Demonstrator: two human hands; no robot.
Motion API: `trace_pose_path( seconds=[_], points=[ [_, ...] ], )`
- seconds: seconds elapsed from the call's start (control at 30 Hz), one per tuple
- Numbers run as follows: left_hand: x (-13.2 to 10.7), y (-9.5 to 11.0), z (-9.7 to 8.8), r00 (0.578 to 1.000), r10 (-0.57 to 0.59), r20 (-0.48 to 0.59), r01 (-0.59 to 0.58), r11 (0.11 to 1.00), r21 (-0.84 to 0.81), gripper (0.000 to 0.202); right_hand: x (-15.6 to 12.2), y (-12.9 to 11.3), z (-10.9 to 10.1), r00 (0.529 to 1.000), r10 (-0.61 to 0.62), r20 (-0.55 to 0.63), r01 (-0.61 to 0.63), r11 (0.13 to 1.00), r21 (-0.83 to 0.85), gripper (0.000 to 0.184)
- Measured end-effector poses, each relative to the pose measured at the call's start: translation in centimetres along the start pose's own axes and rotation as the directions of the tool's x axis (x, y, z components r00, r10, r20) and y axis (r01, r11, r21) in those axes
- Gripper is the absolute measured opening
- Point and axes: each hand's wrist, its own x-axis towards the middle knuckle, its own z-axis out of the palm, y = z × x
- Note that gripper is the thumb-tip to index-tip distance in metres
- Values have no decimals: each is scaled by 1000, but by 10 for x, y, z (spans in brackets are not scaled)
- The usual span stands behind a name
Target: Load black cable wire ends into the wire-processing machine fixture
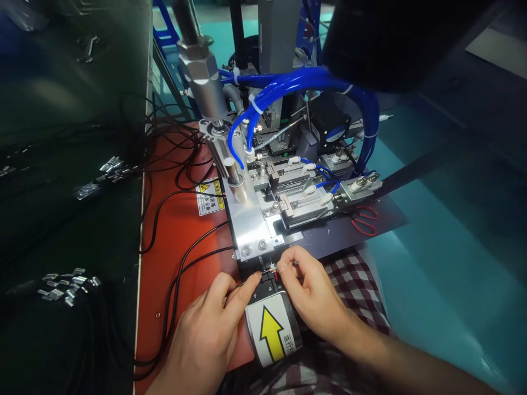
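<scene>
My left hand [206, 321] is closed on a thin black cable [265, 271], thumb and index finger pressed together near its end. Close by on the right, my right hand [307, 291] pinches the cable's small end, where a tiny metallic tip and a bit of red wire [276, 276] show. Both hands meet at the front of a black fixture block, just below the machine's silver plate [247, 227]. Beneath them is a white label with a yellow arrow [272, 332]. What exactly lies between the right fingertips is mostly hidden.
A press cylinder [201, 77] and blue air hoses [304, 82] rise above the fixture. Red-handled scissors [365, 221] lie to the right. Black cables cross the orange base [197, 230]. Bundles of cables with metal connectors [68, 285] rest on the dark green table at left.
</scene>
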Motion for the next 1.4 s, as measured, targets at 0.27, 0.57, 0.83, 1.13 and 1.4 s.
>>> trace_pose_path(
  seconds=[0.27,0.57,0.83,1.13,1.4],
  points=[
    [-6,-2,8,999,-19,28,19,1000,7,42,-1,6,-3,986,-166,-36,160,978,-133,14],
    [-12,-4,12,998,-55,32,55,998,13,46,3,0,-1,978,162,129,-191,946,260,22],
    [-11,-6,6,991,-18,131,8,997,73,47,2,-3,-2,999,33,-27,-32,999,34,18],
    [-9,-2,8,995,-52,81,45,996,82,44,2,4,-4,995,83,55,-92,978,185,21],
    [-9,-4,9,996,-29,82,23,997,71,42,8,0,-11,965,184,185,-237,914,330,30]
  ],
)
